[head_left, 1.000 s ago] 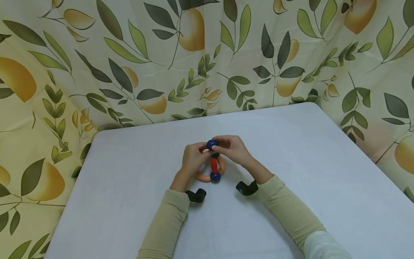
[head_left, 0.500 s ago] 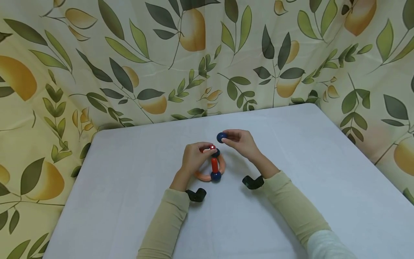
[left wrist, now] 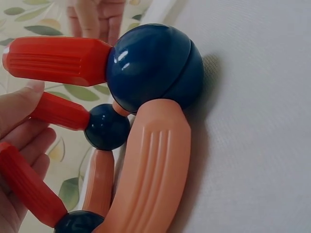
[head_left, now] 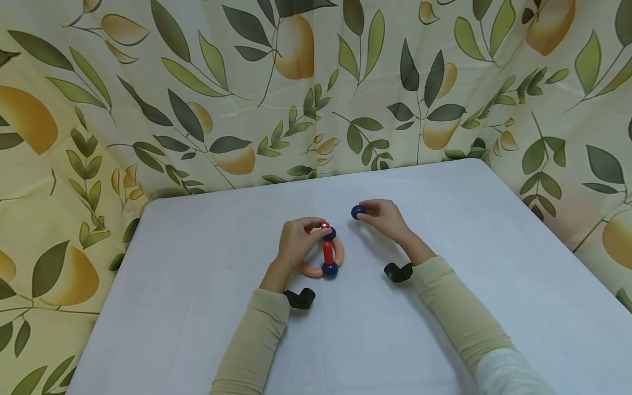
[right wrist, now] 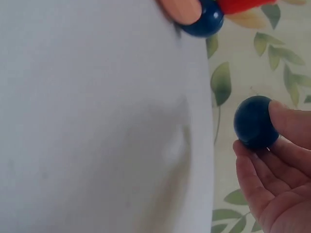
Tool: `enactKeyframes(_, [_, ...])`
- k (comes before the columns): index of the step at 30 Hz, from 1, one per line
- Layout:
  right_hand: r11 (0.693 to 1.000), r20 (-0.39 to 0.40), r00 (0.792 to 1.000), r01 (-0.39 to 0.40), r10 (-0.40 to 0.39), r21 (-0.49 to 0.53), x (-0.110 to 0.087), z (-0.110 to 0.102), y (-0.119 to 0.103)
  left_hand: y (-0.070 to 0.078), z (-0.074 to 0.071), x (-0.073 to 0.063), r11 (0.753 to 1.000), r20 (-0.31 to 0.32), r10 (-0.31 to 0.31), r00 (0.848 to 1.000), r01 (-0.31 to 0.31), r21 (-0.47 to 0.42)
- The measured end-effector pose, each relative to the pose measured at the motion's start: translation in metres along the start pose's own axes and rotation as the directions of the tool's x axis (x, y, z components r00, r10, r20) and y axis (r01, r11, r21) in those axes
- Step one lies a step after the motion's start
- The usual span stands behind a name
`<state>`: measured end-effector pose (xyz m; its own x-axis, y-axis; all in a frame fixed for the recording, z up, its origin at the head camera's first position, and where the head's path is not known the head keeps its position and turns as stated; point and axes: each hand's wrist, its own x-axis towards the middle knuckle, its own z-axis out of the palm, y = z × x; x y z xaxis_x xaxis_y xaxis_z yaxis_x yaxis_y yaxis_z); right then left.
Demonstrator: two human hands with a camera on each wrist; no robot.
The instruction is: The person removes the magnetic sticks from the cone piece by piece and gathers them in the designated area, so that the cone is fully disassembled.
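Observation:
A ring of peach curved rods (left wrist: 158, 160) joined by blue balls (left wrist: 150, 65) lies on the white table, with red rods (left wrist: 58, 59) standing up from the balls. At the ring's far side my left hand (head_left: 293, 242) pinches one red rod (left wrist: 65, 112) between thumb and fingers. My right hand (head_left: 389, 220) holds a loose blue ball (right wrist: 255, 121) by its fingertips, above the table and to the right of the ring. Part of the ring's left side is hidden behind the left hand in the head view.
The white tabletop (head_left: 197, 329) spreads around the ring. Behind it and along the sides hangs a curtain (head_left: 316, 109) printed with leaves and fruit. Black wrist cameras (head_left: 300, 299) stick out inward from both wrists.
My right hand has drawn the blue ball away from the top of the red rod, moving right. The left hand keeps its place at the rod, whose tip now shows.

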<state>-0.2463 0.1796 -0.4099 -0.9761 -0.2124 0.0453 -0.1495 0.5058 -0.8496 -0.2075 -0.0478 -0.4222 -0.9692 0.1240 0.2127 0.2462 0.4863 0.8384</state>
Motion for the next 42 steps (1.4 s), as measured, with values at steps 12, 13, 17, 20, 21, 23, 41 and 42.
enactKeyframes(12, [0.981, 0.051, 0.996, -0.068, 0.079, -0.181, 0.008, -0.008, 0.019, -0.004, 0.001, -0.002, 0.999, -0.019, 0.032, 0.999, -0.032, -0.001])
enactKeyframes(13, [0.978, 0.057, 0.995, -0.069, 0.082, -0.197, 0.009, -0.008, 0.02, -0.004, 0.001, -0.002, 1.0, -0.02, 0.029, 0.999, -0.029, -0.002])
enactKeyframes(17, [0.967, 0.081, 0.992, -0.071, 0.094, -0.245, 0.01, -0.01, 0.022, -0.004, 0.001, -0.003, 0.999, -0.021, 0.033, 0.999, -0.033, -0.008])
enactKeyframes(20, [0.963, 0.093, 0.99, -0.075, 0.103, -0.259, 0.01, -0.01, 0.022, -0.004, 0.0, -0.003, 0.998, -0.032, 0.064, 0.997, -0.064, -0.003])
enactKeyframes(21, [0.961, 0.095, 0.99, -0.074, 0.103, -0.267, 0.01, -0.011, 0.021, -0.005, 0.0, -0.004, 0.997, -0.037, 0.078, 0.996, -0.078, 0.0])
enactKeyframes(23, [0.961, 0.101, 0.989, -0.074, 0.104, -0.267, 0.01, -0.012, 0.022, -0.005, 0.0, -0.004, 0.996, -0.042, 0.09, 0.995, -0.089, 0.025])
enactKeyframes(41, [0.994, -0.023, 0.999, 0.047, -0.049, -0.101, -0.023, -0.009, -0.009, -0.004, -0.033, -0.055, 0.908, 0.187, 0.291, 0.938, -0.332, 0.254])
enactKeyframes(42, [0.993, -0.019, 0.998, 0.062, -0.065, -0.097, -0.026, -0.007, -0.012, -0.004, -0.031, -0.056, 0.909, 0.234, 0.26, 0.937, -0.319, 0.269])
